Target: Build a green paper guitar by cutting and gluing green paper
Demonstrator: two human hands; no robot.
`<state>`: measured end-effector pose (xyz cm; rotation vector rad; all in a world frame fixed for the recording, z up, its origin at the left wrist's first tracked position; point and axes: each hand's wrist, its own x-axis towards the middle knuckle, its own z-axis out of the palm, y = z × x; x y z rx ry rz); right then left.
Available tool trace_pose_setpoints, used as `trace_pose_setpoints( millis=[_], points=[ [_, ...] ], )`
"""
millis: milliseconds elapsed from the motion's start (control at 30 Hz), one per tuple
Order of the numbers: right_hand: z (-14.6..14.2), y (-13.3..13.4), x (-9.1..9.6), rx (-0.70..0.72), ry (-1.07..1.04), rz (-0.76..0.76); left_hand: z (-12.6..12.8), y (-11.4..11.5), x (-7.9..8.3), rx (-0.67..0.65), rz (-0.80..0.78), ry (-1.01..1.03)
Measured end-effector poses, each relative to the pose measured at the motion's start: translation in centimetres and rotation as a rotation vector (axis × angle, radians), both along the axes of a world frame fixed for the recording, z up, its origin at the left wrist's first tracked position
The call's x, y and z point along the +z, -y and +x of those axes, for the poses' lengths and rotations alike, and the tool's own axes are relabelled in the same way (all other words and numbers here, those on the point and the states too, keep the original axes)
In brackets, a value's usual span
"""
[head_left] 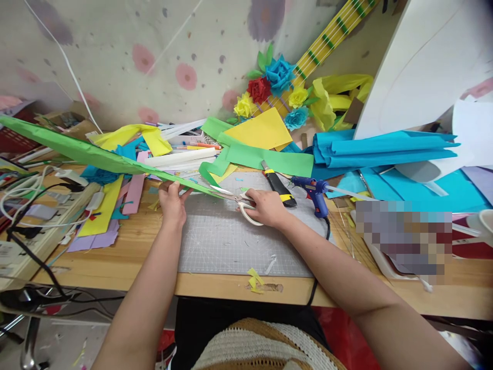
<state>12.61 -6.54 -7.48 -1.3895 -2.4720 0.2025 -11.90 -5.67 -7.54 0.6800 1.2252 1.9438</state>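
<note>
My left hand (173,201) is closed on a long folded strip of green crepe paper (96,158), which stretches from the far left edge to the middle of the desk. My right hand (265,206) grips white-handled scissors (248,213). Their blades are parted around the right end of the green paper, just above the grey cutting mat (231,246). Past my right hand lie a black and yellow utility knife (278,186) and a blue hot glue gun (316,194).
Green and yellow paper pieces (275,160) and a blue crepe paper bundle (381,149) lie behind the mat. A guitar-shaped piece with paper flowers (279,77) leans at the back. A power strip with cables (77,216) runs along the left. Yellow scraps (254,280) sit at the front edge.
</note>
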Motion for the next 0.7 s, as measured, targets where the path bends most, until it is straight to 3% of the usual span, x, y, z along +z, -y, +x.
trace_pose_setpoints(
  millis=[700],
  points=[
    [0.08,-0.26,-0.15,-0.058,0.081,-0.007,-0.06,0.08,-0.12,-0.015,0.003,-0.039]
  ],
)
